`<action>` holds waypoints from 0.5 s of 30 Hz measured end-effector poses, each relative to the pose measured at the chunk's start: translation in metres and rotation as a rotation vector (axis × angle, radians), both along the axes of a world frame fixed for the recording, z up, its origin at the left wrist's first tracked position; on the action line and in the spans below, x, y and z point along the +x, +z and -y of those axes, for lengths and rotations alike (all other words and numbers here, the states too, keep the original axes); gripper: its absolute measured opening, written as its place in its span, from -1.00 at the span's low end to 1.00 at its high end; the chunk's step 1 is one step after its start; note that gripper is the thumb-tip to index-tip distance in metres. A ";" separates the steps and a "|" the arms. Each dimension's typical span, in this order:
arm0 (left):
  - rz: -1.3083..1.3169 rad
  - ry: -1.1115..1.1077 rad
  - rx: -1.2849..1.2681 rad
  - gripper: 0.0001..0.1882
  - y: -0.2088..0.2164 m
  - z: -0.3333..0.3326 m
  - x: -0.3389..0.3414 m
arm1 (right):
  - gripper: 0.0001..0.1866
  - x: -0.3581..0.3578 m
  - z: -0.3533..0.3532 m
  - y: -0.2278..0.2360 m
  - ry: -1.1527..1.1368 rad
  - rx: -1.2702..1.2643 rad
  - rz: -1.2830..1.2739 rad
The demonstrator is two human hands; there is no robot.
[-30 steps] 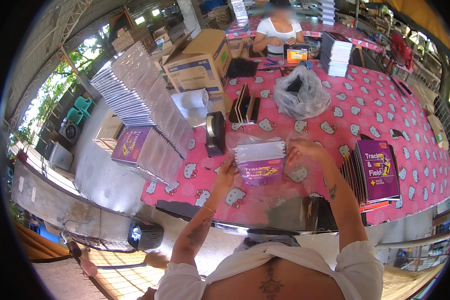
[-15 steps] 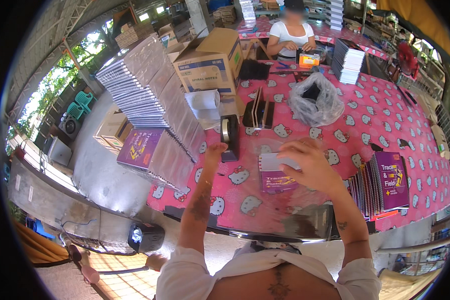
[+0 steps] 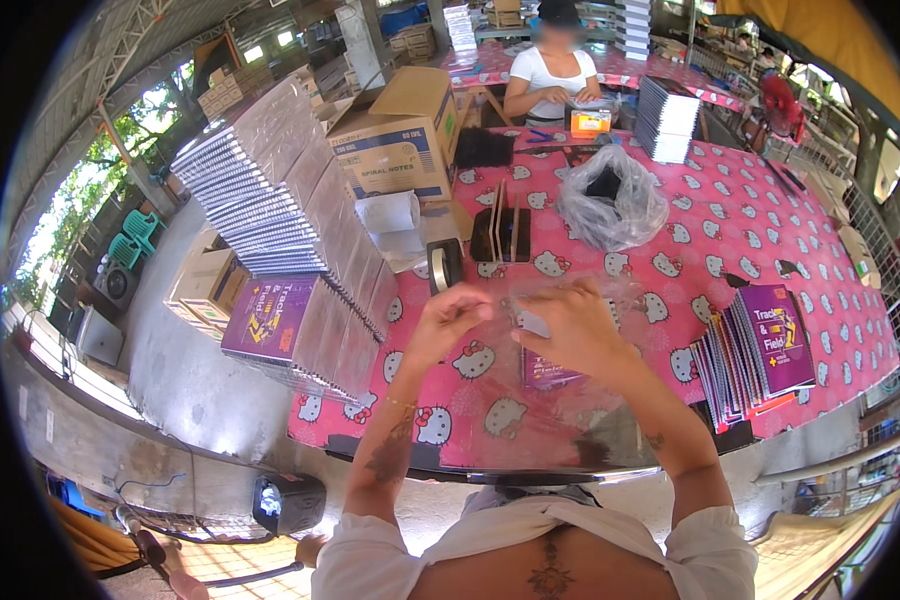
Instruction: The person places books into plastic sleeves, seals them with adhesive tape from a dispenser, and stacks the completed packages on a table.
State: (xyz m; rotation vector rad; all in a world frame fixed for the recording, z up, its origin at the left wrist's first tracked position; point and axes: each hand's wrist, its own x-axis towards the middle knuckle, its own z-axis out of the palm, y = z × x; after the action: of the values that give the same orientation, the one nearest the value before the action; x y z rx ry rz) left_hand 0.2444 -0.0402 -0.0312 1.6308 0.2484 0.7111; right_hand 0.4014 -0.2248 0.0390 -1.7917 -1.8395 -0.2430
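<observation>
A purple-covered notebook [image 3: 548, 373] lies on the table in front of me under a clear plastic sleeve [image 3: 590, 425]. My right hand [image 3: 578, 325] rests over its upper part, fingers bent forward and thumb apart, touching the film and hiding much of the notebook. Just left of it, my left hand [image 3: 454, 322] is raised with thumb and fingertips pinched together. Whatever the pinch holds is too small and clear to make out. Beyond the left hand stands a black tape dispenser [image 3: 445, 265] with a roll in it.
Tall stacks of wrapped spiral notebooks [image 3: 270, 220] rise at left. A row of purple notebooks [image 3: 760, 350] leans at right. Farther back are a cardboard box [image 3: 390, 150], a dark holder with upright boards [image 3: 502, 230], and a plastic bag [image 3: 612, 200]. A co-worker [image 3: 555, 75] sits across the table.
My left hand has come away from the tape dispenser and moved right, close to my right hand. The right hand has shifted slightly left and lower over the notebook, its fingers more bent.
</observation>
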 end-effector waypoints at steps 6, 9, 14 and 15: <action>-0.068 -0.143 0.537 -0.70 0.045 -0.007 0.029 | -0.62 0.006 0.003 0.004 -0.003 -0.036 0.028; -0.068 -0.174 0.558 -0.88 0.043 -0.023 0.022 | -0.51 0.032 0.032 0.026 -0.076 0.054 -0.033; -0.080 -0.134 0.705 -0.86 0.047 0.006 0.057 | -0.35 0.127 0.080 -0.072 -0.134 -0.030 -0.679; -0.090 -0.100 0.824 -0.86 0.044 0.013 0.069 | -0.34 0.123 0.071 -0.080 0.036 -0.078 -0.473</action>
State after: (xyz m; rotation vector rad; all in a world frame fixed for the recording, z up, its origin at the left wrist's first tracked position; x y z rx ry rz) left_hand 0.3135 -0.0535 0.0133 2.4403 -0.0861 0.7056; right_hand 0.5249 -0.2963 -0.0410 -1.6853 -1.5537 0.2524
